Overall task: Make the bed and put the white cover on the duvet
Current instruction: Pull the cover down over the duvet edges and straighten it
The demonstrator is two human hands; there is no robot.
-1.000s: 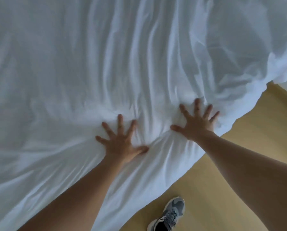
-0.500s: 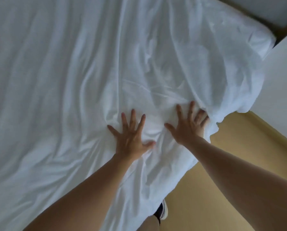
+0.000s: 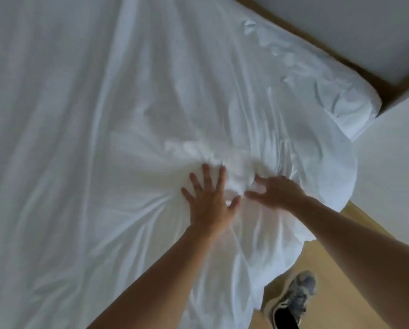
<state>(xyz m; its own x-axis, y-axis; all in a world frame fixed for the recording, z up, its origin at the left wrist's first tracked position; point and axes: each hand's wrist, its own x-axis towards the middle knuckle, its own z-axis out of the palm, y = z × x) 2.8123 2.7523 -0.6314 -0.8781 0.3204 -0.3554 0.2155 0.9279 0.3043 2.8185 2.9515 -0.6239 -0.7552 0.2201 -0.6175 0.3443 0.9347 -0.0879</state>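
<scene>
While pressing white cover (image 3: 103,138), spread over bed (image 3: 355,108), with flat splayed left hand (image 3: 208,200), clawing bunched fold (image 3: 236,172) with curled right hand (image 3: 277,193); fold dead ahead between hands, right nearer; creases running away up-left.

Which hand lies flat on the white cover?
The left hand, fingers straight and spread on the white cover; the right hand curls its fingers into the fabric.

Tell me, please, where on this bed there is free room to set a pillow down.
The wide stretch of white cover beyond the left hand holds only wrinkles, as does the far part up to the wooden frame. It is crowded where fabric bunches between the left hand and the right hand.
</scene>
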